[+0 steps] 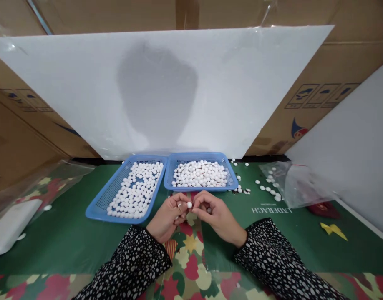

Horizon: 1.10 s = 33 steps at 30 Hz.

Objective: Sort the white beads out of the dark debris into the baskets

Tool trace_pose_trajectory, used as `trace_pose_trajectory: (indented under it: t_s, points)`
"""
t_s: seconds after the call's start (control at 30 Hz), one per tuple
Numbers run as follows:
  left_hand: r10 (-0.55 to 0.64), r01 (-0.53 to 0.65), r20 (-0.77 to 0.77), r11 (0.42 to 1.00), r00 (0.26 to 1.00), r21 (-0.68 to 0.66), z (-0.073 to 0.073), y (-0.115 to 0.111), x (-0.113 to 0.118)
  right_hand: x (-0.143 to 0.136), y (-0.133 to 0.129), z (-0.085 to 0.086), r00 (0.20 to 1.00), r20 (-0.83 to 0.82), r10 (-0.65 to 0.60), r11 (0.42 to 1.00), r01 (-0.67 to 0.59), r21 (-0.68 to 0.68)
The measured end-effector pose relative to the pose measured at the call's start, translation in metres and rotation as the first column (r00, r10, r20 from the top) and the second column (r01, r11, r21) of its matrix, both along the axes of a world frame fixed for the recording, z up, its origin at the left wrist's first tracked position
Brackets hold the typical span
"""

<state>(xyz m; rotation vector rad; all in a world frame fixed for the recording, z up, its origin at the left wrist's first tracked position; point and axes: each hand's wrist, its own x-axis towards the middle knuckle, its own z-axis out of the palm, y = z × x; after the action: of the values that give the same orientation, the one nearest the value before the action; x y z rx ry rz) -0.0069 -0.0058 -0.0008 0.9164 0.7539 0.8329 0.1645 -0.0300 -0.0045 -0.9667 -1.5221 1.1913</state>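
Observation:
My left hand (167,216) is closed, pinching a small white round piece (189,205) between thumb and forefinger. More white appears between its curled fingers. My right hand (215,214) meets it from the right, thumb and forefinger pinched together right beside the piece; what they grip is too small to make out. Something small and round shows under its curled fingers. Just beyond my hands, a blue mesh basket (233,182) holds a heap of similar white pieces. Left of it, a second blue basket (97,208) stands at an angle, white pieces spread over its bottom.
Loose white discs (268,189) lie right of the baskets, near a clear plastic bag (299,183). A yellow scrap (333,230) and a dark red item (323,209) rest farther right. At left is a white object (14,225). A white board (222,91) and cardboard (307,96) stand behind.

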Motion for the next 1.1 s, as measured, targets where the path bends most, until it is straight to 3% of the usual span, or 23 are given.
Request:
trace_pose_trajectory:
  t_s: [0.37,0.8,1.1]
  points:
    - [0.063,-0.06,-0.093,0.997,0.994,0.038,-0.0016,-0.002,0.0011,-0.0034,-0.0028,-0.0024,0.993,0.085,-0.084,0.992,0.075,0.103]
    - [0.146,-0.089,-0.239,0.968,0.96,0.234,-0.0001,-0.0036,0.0001,-0.0028,-0.0038,-0.0012,0.988,0.113,-0.105,0.991,0.095,0.091]
    - [0.168,-0.101,-0.262,0.962,0.95,0.253,0.0037,-0.0069,0.0011,-0.0041,-0.006,-0.0033,0.98,0.109,-0.165,0.984,0.155,0.092]
